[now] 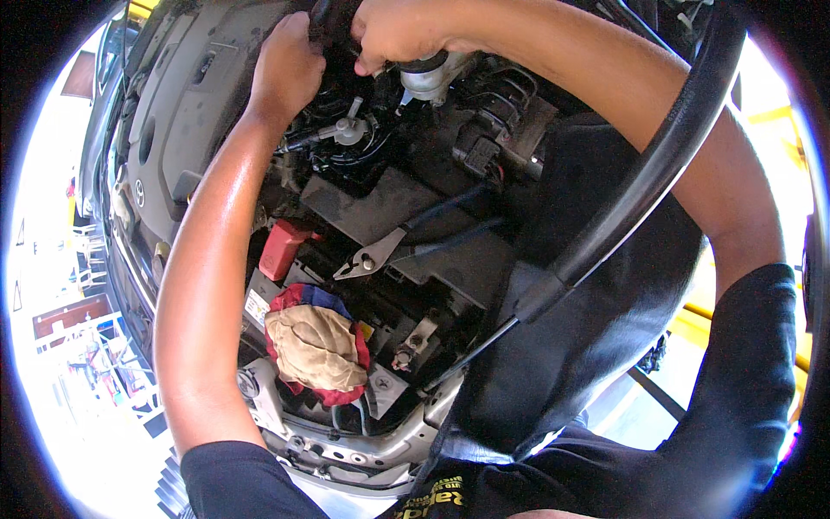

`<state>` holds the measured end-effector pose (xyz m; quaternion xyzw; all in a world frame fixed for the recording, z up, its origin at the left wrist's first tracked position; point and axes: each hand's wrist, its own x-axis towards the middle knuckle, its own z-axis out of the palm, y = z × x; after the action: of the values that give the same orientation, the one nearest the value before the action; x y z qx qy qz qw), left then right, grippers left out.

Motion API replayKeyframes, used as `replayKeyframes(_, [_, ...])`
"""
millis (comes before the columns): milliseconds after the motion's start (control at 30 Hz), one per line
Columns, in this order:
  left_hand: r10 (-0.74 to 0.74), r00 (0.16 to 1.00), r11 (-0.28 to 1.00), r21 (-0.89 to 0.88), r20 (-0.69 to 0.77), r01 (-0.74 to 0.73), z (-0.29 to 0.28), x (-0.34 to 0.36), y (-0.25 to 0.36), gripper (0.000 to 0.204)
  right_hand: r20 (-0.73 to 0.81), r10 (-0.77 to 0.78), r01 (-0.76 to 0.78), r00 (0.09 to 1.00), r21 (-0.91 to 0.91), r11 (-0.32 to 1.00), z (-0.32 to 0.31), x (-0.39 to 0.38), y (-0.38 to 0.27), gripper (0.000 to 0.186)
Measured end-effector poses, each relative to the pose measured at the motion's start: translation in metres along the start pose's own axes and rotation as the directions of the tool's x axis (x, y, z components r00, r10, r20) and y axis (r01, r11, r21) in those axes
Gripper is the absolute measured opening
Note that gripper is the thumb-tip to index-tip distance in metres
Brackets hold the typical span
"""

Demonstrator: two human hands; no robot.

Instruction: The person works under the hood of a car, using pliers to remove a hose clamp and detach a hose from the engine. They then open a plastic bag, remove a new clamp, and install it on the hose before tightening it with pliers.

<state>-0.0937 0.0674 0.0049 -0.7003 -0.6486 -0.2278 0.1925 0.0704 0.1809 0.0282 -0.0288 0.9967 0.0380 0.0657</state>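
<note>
The left hand [292,65] and right hand [393,33], curled but holding what I cannot tell, appear busy at the dark part [321,19] between them, near the pale reservoir [424,83], likely calling next for steady two-handed control.

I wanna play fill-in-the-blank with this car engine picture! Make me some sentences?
1. The crumpled cloth shows beige, blue and ____.
2. Above and to the right of it lies a tool: a pair of ____.
3. The left hand and right hand are near the picture's ____ edge.

Missing words: red; pliers; top.
</note>
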Motion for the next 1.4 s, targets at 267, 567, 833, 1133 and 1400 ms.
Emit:
replayKeyframes(267, [-0.095,0.896,0.992,-0.034,0.433,0.121,-0.03,0.023,-0.004,0.033,0.077,0.193,-0.206,0.978,0.241,0.948,-0.008,-0.017,-0.014,0.024])
replayKeyframes(567, [-0.282,0.826,0.956,0.211,0.488,0.202,-0.054,0.061,0.03,0.03,0.188,-0.161,0.232,0.969,-0.472,0.85,0.007,-0.003,-0.007,0.015])
replayKeyframes(833, [-0.171,0.968,0.969,0.207,0.186,0.132,-0.011,0.027,0.011,0.025,0.16,-0.085,0.152,0.983,-0.477,0.866,-0.001,-0.009,-0.017,0.02])
replayKeyframes(1133, [-0.316,0.931,0.945,-0.031,0.183,0.327,-0.002,0.032,-0.001,0.027,0.379,-0.067,0.282,0.923,-0.546,0.789,-0.011,0.004,-0.013,0.022])
replayKeyframes(1400, [-0.382,0.877,0.92,0.036,0.29,0.389,-0.021,0.031,0.009,0.032,0.248,0.039,0.097,0.968,-0.516,0.851,-0.008,0.0,-0.017,0.021])
